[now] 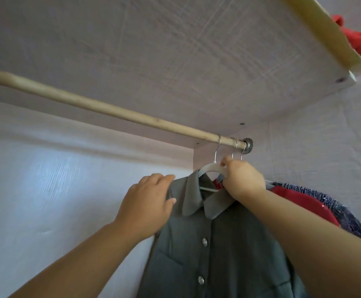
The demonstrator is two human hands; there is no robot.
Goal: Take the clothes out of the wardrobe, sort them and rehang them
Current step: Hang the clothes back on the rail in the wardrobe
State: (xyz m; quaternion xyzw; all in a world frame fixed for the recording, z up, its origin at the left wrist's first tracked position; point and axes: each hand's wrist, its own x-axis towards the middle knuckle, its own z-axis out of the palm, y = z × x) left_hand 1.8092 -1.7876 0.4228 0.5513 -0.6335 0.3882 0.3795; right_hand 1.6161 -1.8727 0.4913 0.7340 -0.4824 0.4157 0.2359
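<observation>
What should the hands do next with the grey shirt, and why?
Probably the left hand should pull the shoulder of the grey shirt straight over the white hanger. Its hook already sits on the wooden rod, the right hand grips the hanger, and the left hand pinches the shoulder cloth, so the shirt looks hung but untidy.

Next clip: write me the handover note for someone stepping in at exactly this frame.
Left grip: pinches the shirt at its shoulder.
Right grip: holds the hanger at the collar.
Things: the shirt is on the hanger, hook over the rod near its right end. A red garment and a blue one hang behind it.
Done: three garments are on the rod.
Left: the frame does not tell whether the shirt is going on or coming off. Check, then carry on sorting.
</observation>
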